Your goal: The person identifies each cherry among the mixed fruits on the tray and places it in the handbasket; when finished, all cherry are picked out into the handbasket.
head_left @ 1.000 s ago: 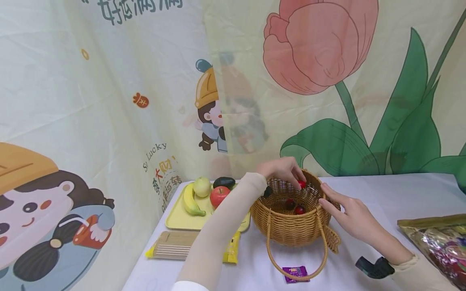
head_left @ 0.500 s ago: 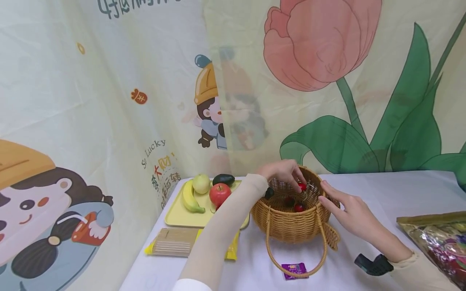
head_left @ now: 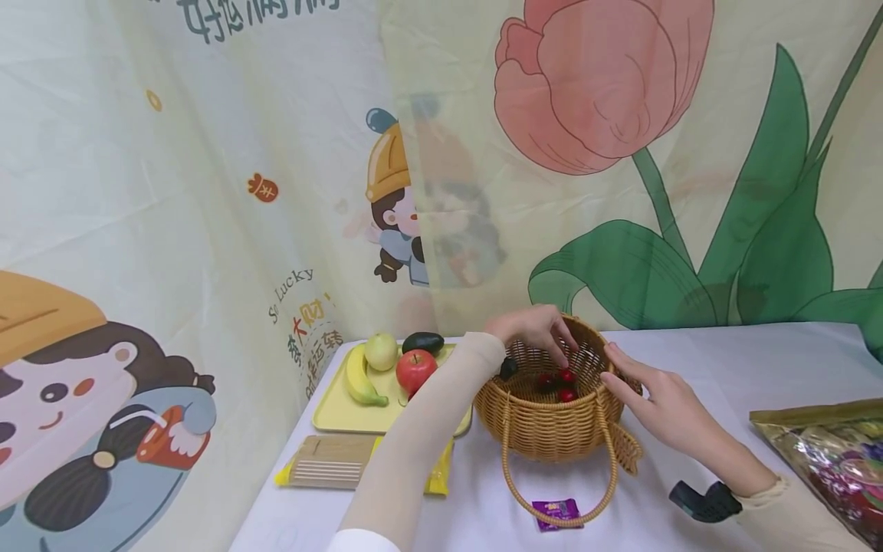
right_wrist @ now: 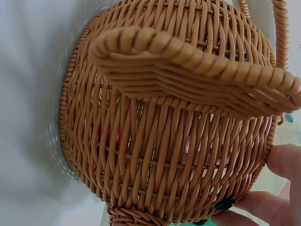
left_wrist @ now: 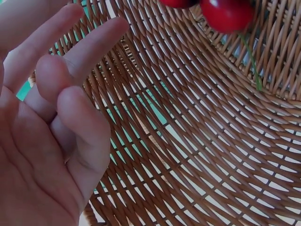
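Observation:
A wicker basket (head_left: 552,429) stands on the table, its looped handle folded down toward me. Inside it lie three dark red cherries (head_left: 567,395). My left hand (head_left: 541,331) reaches in over the back left rim, fingers pointing down just above the cherries. In the left wrist view its fingers (left_wrist: 101,44) are loosely bent with nothing between them, and a stemmed cherry (left_wrist: 228,13) lies apart from them near the top. My right hand (head_left: 665,399) rests its fingertips on the basket's right rim, fingers mostly straight. The right wrist view has the woven wall, with the fingers (right_wrist: 268,207) at the rim.
Left of the basket, a yellow tray (head_left: 331,418) bears a banana (head_left: 359,379), a red apple (head_left: 416,370), a pale round fruit (head_left: 381,351) and a dark oval one (head_left: 423,342). Nearer lie a yellow-brown package (head_left: 331,461), a purple packet (head_left: 560,512) and, right, a shiny bag (head_left: 828,468).
My left hand has let go of a cherry, which now lies inside the basket with the others. My right hand has stayed at the rim.

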`<control>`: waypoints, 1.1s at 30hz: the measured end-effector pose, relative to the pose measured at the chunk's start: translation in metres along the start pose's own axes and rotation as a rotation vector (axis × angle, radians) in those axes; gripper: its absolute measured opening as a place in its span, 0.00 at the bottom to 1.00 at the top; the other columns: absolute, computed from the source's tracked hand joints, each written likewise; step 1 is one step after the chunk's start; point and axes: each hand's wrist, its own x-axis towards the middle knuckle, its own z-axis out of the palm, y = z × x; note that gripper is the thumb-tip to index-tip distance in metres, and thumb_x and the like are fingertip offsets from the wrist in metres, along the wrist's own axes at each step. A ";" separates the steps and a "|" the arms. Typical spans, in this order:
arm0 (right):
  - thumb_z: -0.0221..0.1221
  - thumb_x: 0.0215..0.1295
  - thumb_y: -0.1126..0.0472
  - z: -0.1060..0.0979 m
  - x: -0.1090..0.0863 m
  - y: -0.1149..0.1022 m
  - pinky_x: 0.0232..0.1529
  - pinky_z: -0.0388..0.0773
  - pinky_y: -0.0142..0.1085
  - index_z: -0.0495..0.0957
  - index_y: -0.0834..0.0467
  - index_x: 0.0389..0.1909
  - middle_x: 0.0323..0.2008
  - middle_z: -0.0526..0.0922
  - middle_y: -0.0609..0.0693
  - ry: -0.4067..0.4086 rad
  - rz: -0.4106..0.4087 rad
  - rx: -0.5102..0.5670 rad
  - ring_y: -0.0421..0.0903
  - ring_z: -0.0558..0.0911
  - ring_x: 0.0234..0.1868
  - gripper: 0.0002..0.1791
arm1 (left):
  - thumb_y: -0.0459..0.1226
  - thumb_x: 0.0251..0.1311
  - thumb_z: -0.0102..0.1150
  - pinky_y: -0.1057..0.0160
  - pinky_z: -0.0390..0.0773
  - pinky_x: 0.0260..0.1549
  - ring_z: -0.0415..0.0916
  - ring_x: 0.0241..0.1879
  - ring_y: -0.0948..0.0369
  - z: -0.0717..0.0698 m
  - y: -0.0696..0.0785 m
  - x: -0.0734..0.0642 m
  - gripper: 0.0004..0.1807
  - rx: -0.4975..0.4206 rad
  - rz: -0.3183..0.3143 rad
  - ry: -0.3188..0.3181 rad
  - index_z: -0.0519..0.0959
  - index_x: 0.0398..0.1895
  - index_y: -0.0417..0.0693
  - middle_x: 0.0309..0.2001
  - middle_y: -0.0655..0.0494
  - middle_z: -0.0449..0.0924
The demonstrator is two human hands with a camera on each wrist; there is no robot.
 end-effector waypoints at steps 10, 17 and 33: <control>0.51 0.80 0.46 0.000 0.001 -0.001 0.62 0.72 0.66 0.61 0.63 0.77 0.74 0.66 0.66 0.000 0.000 0.001 0.71 0.71 0.69 0.34 | 0.38 0.59 0.74 0.78 0.79 0.42 0.84 0.53 0.65 0.001 -0.003 0.001 0.20 -0.077 0.013 -0.008 0.86 0.56 0.46 0.56 0.54 0.88; 0.51 0.80 0.47 0.001 0.000 -0.002 0.61 0.73 0.65 0.62 0.64 0.76 0.74 0.66 0.66 0.008 -0.005 0.006 0.71 0.72 0.69 0.34 | 0.38 0.59 0.74 0.77 0.80 0.43 0.85 0.50 0.66 0.004 0.000 0.003 0.20 -0.066 -0.004 -0.020 0.87 0.56 0.47 0.55 0.52 0.88; 0.51 0.80 0.46 -0.001 0.000 -0.001 0.61 0.71 0.68 0.61 0.63 0.77 0.74 0.66 0.66 -0.003 0.000 -0.004 0.72 0.71 0.69 0.34 | 0.39 0.59 0.74 0.77 0.80 0.43 0.86 0.46 0.69 -0.004 0.011 0.004 0.20 -0.021 -0.003 -0.030 0.87 0.56 0.48 0.54 0.55 0.89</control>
